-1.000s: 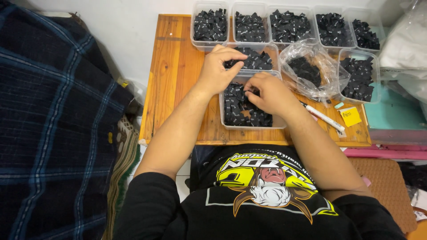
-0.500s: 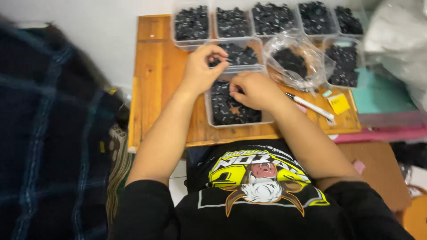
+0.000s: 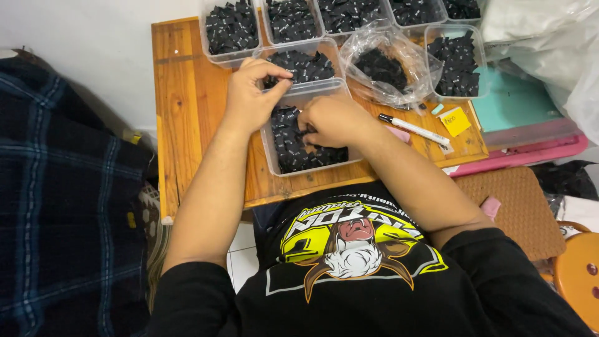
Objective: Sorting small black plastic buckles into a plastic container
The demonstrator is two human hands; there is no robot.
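Observation:
A clear plastic tub (image 3: 267, 145) full of small black fabric labels (image 3: 302, 155) sits on the wooden table (image 3: 187, 100) in front of me. My right hand (image 3: 337, 118) is inside it, fingers curled down and pinching into the labels. At the tub's far left rim, my left hand (image 3: 249, 97) has thumb and forefinger pinched together on a few black labels. Just behind it stands a second tub of labels (image 3: 309, 62).
Several more label tubs (image 3: 231, 28) line the table's back edge, with another (image 3: 458, 62) at the right. A crumpled clear bag of labels (image 3: 387, 62), a white marker (image 3: 415, 130) and a yellow note (image 3: 455, 120) lie right of my hands. Plaid cloth (image 3: 62, 187) lies left.
The view has shifted, so the table sits lower and further right in frame. Both hands keep their places, the left pinched at the rim and the right in the tub.

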